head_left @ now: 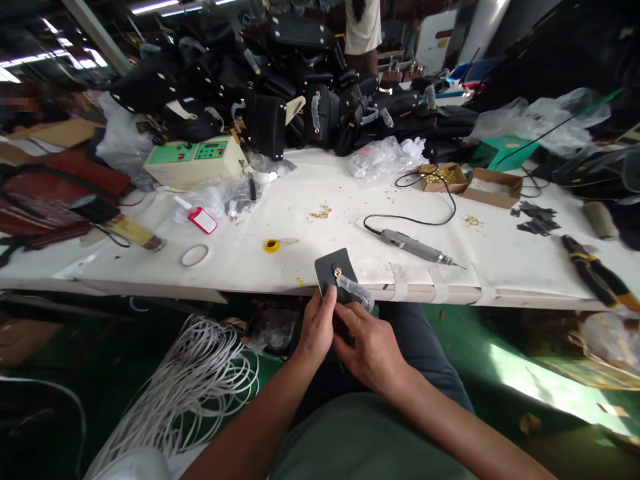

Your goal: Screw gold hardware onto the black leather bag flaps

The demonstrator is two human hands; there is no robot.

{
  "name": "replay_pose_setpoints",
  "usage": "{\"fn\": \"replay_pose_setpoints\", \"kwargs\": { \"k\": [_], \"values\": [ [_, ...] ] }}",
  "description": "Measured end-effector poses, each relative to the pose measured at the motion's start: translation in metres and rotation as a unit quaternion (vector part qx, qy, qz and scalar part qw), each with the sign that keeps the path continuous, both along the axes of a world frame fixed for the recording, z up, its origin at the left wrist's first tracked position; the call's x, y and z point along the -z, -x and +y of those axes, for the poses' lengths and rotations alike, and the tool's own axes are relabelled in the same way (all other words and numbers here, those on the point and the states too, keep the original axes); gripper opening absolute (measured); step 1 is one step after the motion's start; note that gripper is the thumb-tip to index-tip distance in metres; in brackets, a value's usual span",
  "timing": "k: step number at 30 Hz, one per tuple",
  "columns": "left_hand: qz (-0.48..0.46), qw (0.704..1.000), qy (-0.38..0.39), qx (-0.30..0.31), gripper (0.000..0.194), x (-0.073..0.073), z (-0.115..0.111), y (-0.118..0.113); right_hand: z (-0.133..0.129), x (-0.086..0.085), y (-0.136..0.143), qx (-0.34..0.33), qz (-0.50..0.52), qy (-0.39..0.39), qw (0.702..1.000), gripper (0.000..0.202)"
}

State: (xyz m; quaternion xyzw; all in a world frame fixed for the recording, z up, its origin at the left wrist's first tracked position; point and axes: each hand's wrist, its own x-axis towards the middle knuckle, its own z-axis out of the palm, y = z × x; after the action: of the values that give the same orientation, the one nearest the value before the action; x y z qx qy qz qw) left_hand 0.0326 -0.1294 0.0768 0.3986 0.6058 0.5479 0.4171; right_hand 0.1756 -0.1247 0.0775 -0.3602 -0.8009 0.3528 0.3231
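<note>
A black leather piece [326, 264] with rounded corners is held up at the table's front edge, above my lap. On its face sits a small gold metal fitting [338, 272], with a plastic-wrapped strap [356, 289] running from it toward the lower right. My left hand [316, 328] grips the piece's lower left side, thumb flat on the front. Against its lower part, my right hand [374, 348] is closed with bent fingers, just below the wrapped strap. The fingertips of the right hand and the bottom of the piece are partly hidden.
A grey electric screwdriver [415, 247] lies right on the white table [320, 185]; pliers [597, 273] are farther right. Small boxes hold gold hardware [444, 177]. A yellow tape roll [271, 246] and red-white bottle [202, 219] lie left. Black bags [267, 123] pile up behind.
</note>
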Motion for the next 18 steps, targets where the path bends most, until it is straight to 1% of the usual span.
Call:
{"fn": "replay_pose_setpoints", "kwargs": {
  "k": [2,3,4,5,6,8,10,13,16,18],
  "values": [
    [-0.007,0.999,0.018,-0.044,0.05,-0.002,-0.002,0.006,-0.002,-0.011,-0.002,-0.061,0.033,0.023,0.997,0.039],
    [-0.005,0.998,0.02,-0.053,0.049,-0.003,-0.002,0.009,-0.001,-0.017,-0.005,-0.07,0.065,0.035,0.995,0.031],
    [0.0,0.998,0.02,-0.053,0.048,-0.004,-0.002,0.011,0.002,-0.023,-0.009,-0.058,0.098,0.041,0.993,0.023],
    [0.005,0.999,0.02,-0.047,0.048,-0.006,-0.002,0.013,0.006,-0.028,-0.013,-0.027,0.123,0.041,0.991,0.017],
    [0.01,0.999,0.022,-0.036,0.047,-0.007,-0.003,0.014,0.012,-0.032,-0.016,0.014,0.137,0.033,0.99,0.015],
    [0.017,1.0,0.026,-0.005,0.046,-0.01,-0.005,0.012,0.028,-0.037,-0.022,0.088,0.131,0.007,0.987,0.017],
    [0.022,0.999,0.026,0.031,0.047,-0.011,-0.008,0.008,0.043,-0.037,-0.023,0.116,0.107,-0.009,0.987,0.019],
    [0.048,0.996,0.012,0.074,0.046,-0.012,-0.014,0.0,0.059,-0.031,-0.021,0.114,0.078,-0.006,0.99,0.019],
    [0.077,0.993,0.006,0.09,0.042,-0.014,-0.017,-0.005,0.063,-0.025,-0.019,0.111,0.065,-0.007,0.992,0.016],
    [0.077,0.993,0.008,0.091,0.041,-0.016,-0.016,-0.007,0.064,-0.023,-0.02,0.104,0.06,-0.019,0.993,0.013]
  ]
}}
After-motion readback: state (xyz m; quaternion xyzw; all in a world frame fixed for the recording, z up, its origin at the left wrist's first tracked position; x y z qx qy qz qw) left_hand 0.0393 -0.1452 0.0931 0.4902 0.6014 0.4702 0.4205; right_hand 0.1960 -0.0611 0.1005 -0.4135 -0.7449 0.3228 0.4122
